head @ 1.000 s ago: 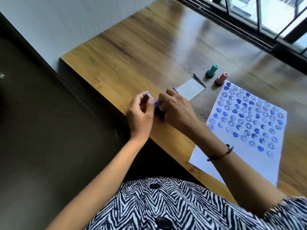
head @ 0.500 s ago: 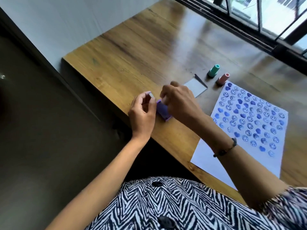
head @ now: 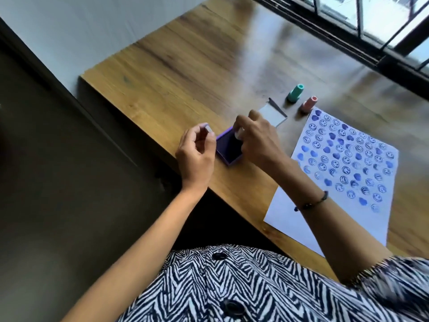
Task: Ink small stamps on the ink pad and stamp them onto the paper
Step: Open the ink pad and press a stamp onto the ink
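A purple ink pad lies open near the table's front edge. My right hand is over it, fingers closed on a small pale stamp whose lower end sits at the dark pad. My left hand hovers just left of the pad, thumb and fingers pinching a small purple-edged piece. To the right lies the white paper, covered with several blue smiley and heart prints. A green stamp and a pink stamp stand upright beyond the paper's far corner.
A flat grey lid-like card lies behind my right hand. The wooden table stretches away to a dark window frame at the back right. Its left edge drops off beside a wall.
My right hand has shifted right and back, uncovering the ink pad's dark surface. The view has moved slightly. My left hand stays beside the pad.
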{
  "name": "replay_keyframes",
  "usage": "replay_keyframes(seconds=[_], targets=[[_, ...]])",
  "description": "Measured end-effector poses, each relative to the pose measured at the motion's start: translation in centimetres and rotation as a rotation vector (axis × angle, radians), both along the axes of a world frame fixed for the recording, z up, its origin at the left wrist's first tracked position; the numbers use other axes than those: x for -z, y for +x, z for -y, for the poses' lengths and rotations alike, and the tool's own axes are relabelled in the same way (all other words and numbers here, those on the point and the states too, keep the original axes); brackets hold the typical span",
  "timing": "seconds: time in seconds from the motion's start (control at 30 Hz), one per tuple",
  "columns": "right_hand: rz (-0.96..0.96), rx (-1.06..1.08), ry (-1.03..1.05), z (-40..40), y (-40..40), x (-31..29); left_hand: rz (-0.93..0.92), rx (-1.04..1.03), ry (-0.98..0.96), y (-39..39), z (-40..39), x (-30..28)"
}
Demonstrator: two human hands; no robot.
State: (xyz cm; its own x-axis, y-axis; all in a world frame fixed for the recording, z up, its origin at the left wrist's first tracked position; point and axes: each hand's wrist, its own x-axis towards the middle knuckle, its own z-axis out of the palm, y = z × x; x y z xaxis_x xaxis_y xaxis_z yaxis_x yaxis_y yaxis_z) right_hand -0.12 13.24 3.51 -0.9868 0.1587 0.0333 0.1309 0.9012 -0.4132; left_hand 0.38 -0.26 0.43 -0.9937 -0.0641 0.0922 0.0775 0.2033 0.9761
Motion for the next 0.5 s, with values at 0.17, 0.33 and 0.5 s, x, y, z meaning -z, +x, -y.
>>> replay_keyframes(seconds=[0.17, 0.33, 0.5], targets=[[-0.011, -0.054, 0.008, 0.9, 0.6, -0.2, 0.0, 0.011, -0.004, -0.1, 0.0, 0.0], [-0.012, -0.069, 0.039, 1.5, 1.4, -0.3, -0.008, 0.021, -0.009, -0.1, 0.0, -0.1], [-0.067, -0.023, -0.019, 2.0, 2.0, -0.8, -0.016, 0.03, -0.006, -0.1, 0.0, 0.2]])
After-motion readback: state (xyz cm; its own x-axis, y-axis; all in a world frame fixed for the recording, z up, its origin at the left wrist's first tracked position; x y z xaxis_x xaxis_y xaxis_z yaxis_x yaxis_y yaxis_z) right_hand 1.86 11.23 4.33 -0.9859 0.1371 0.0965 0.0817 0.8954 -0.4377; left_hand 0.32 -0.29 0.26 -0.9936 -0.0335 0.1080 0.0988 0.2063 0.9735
